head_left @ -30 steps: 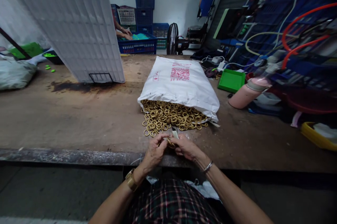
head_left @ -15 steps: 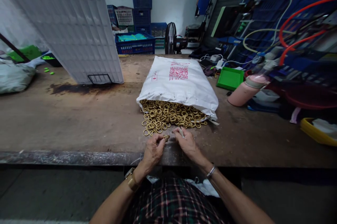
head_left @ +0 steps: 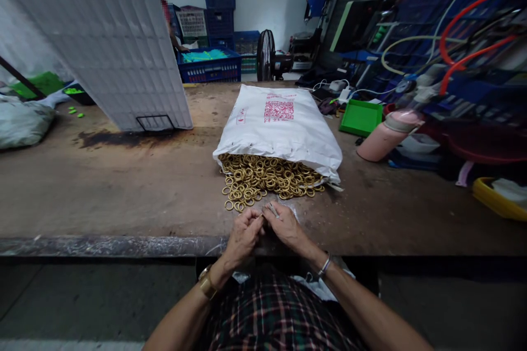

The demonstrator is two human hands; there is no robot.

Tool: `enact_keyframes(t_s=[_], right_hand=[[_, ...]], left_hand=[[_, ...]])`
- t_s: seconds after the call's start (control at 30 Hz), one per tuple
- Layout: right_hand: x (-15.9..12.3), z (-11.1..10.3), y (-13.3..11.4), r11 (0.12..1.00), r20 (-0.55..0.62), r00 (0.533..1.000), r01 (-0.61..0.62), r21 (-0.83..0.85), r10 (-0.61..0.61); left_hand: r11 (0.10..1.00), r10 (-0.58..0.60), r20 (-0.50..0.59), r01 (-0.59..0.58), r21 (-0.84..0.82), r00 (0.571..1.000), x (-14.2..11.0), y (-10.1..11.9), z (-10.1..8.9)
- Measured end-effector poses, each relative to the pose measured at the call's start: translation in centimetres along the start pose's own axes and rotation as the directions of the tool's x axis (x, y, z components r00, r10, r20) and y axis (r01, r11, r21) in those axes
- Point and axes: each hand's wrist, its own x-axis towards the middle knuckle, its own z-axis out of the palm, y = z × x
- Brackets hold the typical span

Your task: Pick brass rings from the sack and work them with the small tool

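A white sack (head_left: 247,131) with a red printed code lies on the table, its near end open. Many gold-coloured rings (head_left: 267,178) spill from that mouth onto the wood. Just in front of them, my left hand (head_left: 242,235) is closed in a pinch on a gold ring, now mostly covered by the fingers. My right hand (head_left: 288,230) grips a small flat grey blade-like tool (head_left: 274,210) between thumb and fingers. Both sets of fingertips meet at the ring, close to the table's front edge.
A tall white ribbed panel (head_left: 135,54) stands at left. To the right are a green tray (head_left: 361,118), a pink bottle (head_left: 382,139) and a yellow basin (head_left: 498,200). Behind the table are a fan (head_left: 267,55), blue crates (head_left: 218,5) and part of another person (head_left: 176,40).
My right hand has moved left, bringing the tool up to the ring at my left fingertips. A person's arm now shows more beside the white panel.
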Motion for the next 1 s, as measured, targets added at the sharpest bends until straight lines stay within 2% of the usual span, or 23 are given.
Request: enact_keyframes(t_s=[0.13, 0.33, 0.4, 0.47, 0.57, 0.67, 0.83, 1.0], right_hand=[[-0.2, -0.4, -0.7, 0.999, 0.021, 1.000, -0.023, 0.039, 0.022], [0.0, -0.5, -0.5, 0.992, 0.069, 0.996, -0.059, 0.115, 0.051], [0.0, -0.5, -0.1, 0.998, 0.017, 0.999, -0.051, 0.029, 0.050], [-0.2, -0.5, 0.4, 0.992, -0.011, 1.000, -0.001, -0.126, 0.000], [-0.7, -0.2, 0.9, 0.939, 0.072, 0.993, 0.110, -0.327, -0.091], [-1.1, 0.1, 1.1, 0.883, 0.130, 0.984, 0.169, -0.439, -0.124], [-1.0, 0.2, 1.2, 0.830, 0.164, 0.978, 0.196, -0.522, -0.128], [-1.0, -0.2, 0.7, 0.801, 0.252, 0.965, 0.208, -0.561, -0.074]], left_hand=[[0.988, -0.085, 0.075, 0.094, -0.123, 0.994, -0.1, -0.2, -0.2], [0.957, -0.078, 0.071, 0.094, -0.276, 0.994, -0.1, -0.7, -0.2], [0.944, -0.081, 0.060, 0.096, -0.316, 0.995, -0.1, -0.8, 0.0], [0.938, -0.077, 0.046, 0.088, -0.335, 0.996, -0.1, -0.9, 0.0], [0.943, -0.055, 0.032, 0.063, -0.327, 0.998, 0.0, -0.9, 0.0], [0.959, -0.041, 0.013, 0.043, -0.279, 0.999, -0.1, -0.8, 0.0], [0.989, -0.031, -0.031, 0.026, -0.147, 0.999, -0.3, -0.3, 0.1], [0.996, 0.036, -0.044, -0.040, -0.080, 0.998, -0.3, -0.6, -0.2]])
